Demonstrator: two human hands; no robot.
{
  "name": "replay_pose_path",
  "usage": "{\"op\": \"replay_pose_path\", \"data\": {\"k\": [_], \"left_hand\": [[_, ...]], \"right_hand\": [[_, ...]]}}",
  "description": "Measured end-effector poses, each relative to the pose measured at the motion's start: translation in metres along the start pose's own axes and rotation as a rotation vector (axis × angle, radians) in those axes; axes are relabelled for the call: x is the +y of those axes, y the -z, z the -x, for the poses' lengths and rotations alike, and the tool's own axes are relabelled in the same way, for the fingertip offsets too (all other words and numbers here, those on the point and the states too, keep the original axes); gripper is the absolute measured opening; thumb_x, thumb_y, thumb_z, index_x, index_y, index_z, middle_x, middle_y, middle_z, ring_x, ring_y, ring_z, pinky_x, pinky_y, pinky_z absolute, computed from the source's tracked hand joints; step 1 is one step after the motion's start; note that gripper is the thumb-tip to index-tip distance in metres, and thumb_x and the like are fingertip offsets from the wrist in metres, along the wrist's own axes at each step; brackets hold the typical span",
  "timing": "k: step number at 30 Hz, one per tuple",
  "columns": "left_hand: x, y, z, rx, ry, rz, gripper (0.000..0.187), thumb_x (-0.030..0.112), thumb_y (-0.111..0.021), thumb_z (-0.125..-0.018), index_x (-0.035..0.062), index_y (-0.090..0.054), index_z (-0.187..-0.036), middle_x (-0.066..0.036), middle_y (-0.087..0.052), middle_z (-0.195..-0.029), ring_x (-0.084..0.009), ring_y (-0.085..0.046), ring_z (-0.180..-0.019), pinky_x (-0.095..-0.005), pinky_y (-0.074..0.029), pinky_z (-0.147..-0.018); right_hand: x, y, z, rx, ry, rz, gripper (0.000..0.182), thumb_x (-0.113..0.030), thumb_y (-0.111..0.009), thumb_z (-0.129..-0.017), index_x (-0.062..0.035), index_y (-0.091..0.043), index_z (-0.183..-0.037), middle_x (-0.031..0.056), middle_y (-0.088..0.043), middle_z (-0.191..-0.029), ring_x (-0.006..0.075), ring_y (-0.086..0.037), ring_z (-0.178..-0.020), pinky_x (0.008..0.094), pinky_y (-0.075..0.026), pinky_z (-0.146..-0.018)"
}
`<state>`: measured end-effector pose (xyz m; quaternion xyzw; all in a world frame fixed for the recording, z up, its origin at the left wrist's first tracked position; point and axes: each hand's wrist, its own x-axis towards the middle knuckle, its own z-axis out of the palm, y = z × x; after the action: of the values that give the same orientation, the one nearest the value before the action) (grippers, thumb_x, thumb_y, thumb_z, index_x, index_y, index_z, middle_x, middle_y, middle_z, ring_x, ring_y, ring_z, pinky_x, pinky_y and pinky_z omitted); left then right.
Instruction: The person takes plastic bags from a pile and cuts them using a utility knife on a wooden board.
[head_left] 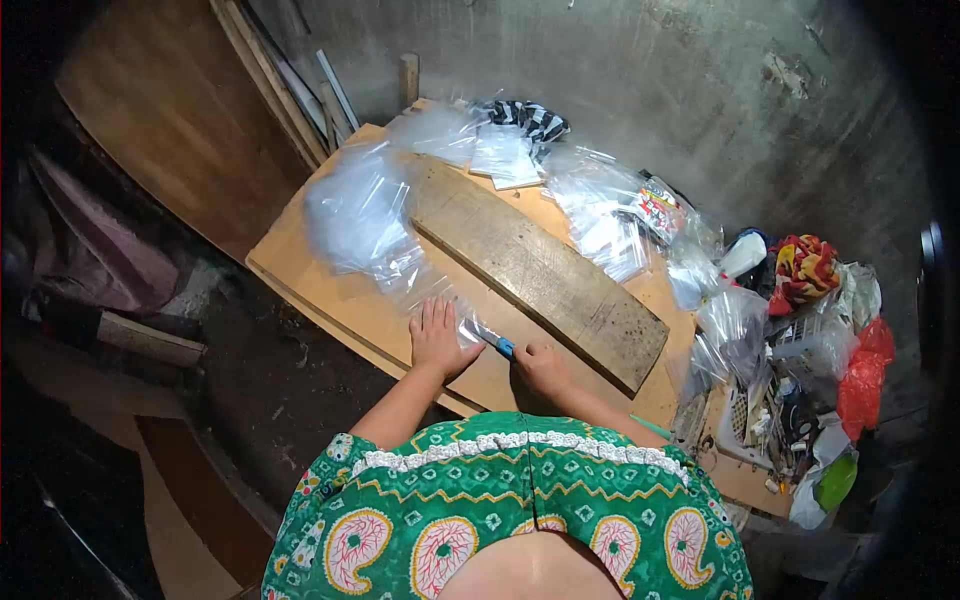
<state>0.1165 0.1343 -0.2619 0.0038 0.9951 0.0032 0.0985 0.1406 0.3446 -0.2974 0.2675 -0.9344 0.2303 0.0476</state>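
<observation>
My left hand [438, 338] lies flat with its fingers stretched out, pressing on the near end of a spread of clear plastic bags [360, 210]. In my right hand [545, 370] is a blue-handled utility knife [497, 341]; the fingers are wrapped round its handle. Its blade points left, toward the plastic beside my left thumb. Just beyond both hands a long, thick wooden board [540, 275] lies slantwise across the table [315, 265].
More clear plastic bags [605, 215] lie behind the board, near a concrete wall [680, 90]. On the right stand a basket with tools [745, 430], a red plastic bag [868, 375] and a colourful cloth [803, 272]. A wooden panel [190, 120] leans at the left.
</observation>
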Motion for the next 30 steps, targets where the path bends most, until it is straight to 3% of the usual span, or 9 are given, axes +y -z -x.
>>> {"op": "replay_pose_path", "data": {"k": [13, 18, 20, 22, 23, 26, 27, 28, 30], "left_hand": [[0.003, 0.002, 0.006, -0.015, -0.031, -0.004, 0.101, 0.066, -0.050, -0.070, 0.0013, -0.017, -0.140, -0.014, -0.010, -0.148, -0.0306, -0.006, -0.136, -0.0516, -0.011, -0.106], [0.022, 0.005, 0.030, -0.146, -0.100, 0.079, 0.101, 0.065, -0.048, -0.074, -0.0038, -0.013, -0.139, -0.019, -0.004, -0.147, -0.0364, -0.002, -0.136, -0.0514, -0.010, -0.106], [0.029, 0.012, 0.038, -0.173, -0.117, 0.081, 0.097, 0.065, -0.045, -0.076, -0.0076, -0.020, -0.136, -0.023, -0.010, -0.145, -0.0396, -0.007, -0.135, -0.0485, -0.017, -0.106], [0.033, 0.028, 0.045, -0.268, -0.265, 0.115, 0.082, 0.063, -0.043, -0.078, -0.0054, -0.044, -0.124, -0.027, -0.026, -0.139, -0.0444, -0.027, -0.127, -0.0464, -0.029, -0.101], [0.034, 0.047, 0.044, -0.406, -0.286, 0.271, 0.066, 0.059, -0.046, -0.079, -0.0001, -0.061, -0.103, -0.028, -0.042, -0.127, -0.0458, -0.045, -0.111, -0.0463, -0.039, -0.092], [0.024, 0.060, 0.035, -0.473, -0.100, 0.618, 0.055, 0.055, -0.050, -0.078, 0.0043, -0.066, -0.091, -0.025, -0.049, -0.118, -0.0442, -0.052, -0.100, -0.0474, -0.044, -0.084], [0.016, 0.044, 0.023, -0.429, -0.079, 0.542, 0.056, 0.052, -0.053, -0.076, 0.0042, -0.061, -0.104, -0.022, -0.046, -0.123, -0.0389, -0.048, -0.108, -0.0480, -0.039, -0.088], [0.009, 0.026, 0.016, -0.424, -0.074, 0.545, 0.056, 0.052, -0.053, -0.076, 0.0042, -0.061, -0.104, -0.022, -0.046, -0.123, -0.0389, -0.048, -0.108, -0.0480, -0.039, -0.088], [0.002, 0.008, 0.014, 0.138, -0.137, 0.087, 0.073, 0.057, -0.054, -0.073, 0.0043, -0.048, -0.123, -0.018, -0.035, -0.136, -0.0345, -0.033, -0.124, -0.0523, -0.030, -0.095]], "right_hand": [[0.010, -0.004, -0.044, -0.083, -0.030, 0.006, 0.011, -0.016, -0.053, -0.079, -0.0061, -0.055, -0.084, 0.0145, -0.053, -0.076, 0.0327, -0.057, -0.071, 0.0448, -0.047, -0.056], [0.008, -0.007, -0.066, -0.062, -0.026, 0.050, 0.011, -0.018, -0.057, -0.077, -0.0087, -0.056, -0.081, 0.0124, -0.051, -0.071, 0.0327, -0.056, -0.068, 0.0428, -0.047, -0.057], [0.011, -0.011, -0.062, -0.049, 0.011, 0.051, 0.011, -0.018, -0.058, -0.077, -0.0091, -0.056, -0.082, 0.0121, -0.051, -0.071, 0.0325, -0.056, -0.069, 0.0429, -0.047, -0.057], [0.016, -0.012, -0.056, -0.035, 0.048, 0.053, 0.011, -0.018, -0.058, -0.076, -0.0096, -0.055, -0.082, 0.0118, -0.051, -0.072, 0.0322, -0.056, -0.070, 0.0429, -0.047, -0.057], [0.017, -0.012, -0.052, -0.048, 0.041, 0.043, 0.011, -0.018, -0.058, -0.075, -0.0099, -0.055, -0.083, 0.0115, -0.052, -0.072, 0.0319, -0.056, -0.069, 0.0425, -0.047, -0.056], [0.018, -0.005, -0.038, -0.147, 0.001, -0.001, 0.011, -0.017, -0.052, -0.078, -0.0101, -0.054, -0.086, 0.0131, -0.052, -0.077, 0.0325, -0.056, -0.076, 0.0442, -0.048, -0.059], [0.016, 0.001, -0.032, -0.145, -0.010, 0.000, 0.011, -0.017, -0.052, -0.078, -0.0101, -0.054, -0.086, 0.0130, -0.052, -0.077, 0.0323, -0.056, -0.076, 0.0444, -0.048, -0.059], [0.014, 0.008, -0.029, -0.143, -0.021, 0.001, 0.011, -0.017, -0.052, -0.078, -0.0101, -0.053, -0.086, 0.0130, -0.051, -0.077, 0.0322, -0.056, -0.076, 0.0445, -0.048, -0.059], [0.014, 0.012, -0.026, -0.147, -0.020, -0.011, 0.011, -0.017, -0.052, -0.078, -0.0106, -0.054, -0.086, 0.0126, -0.051, -0.076, 0.0321, -0.055, -0.075, 0.0443, -0.048, -0.058]]}}
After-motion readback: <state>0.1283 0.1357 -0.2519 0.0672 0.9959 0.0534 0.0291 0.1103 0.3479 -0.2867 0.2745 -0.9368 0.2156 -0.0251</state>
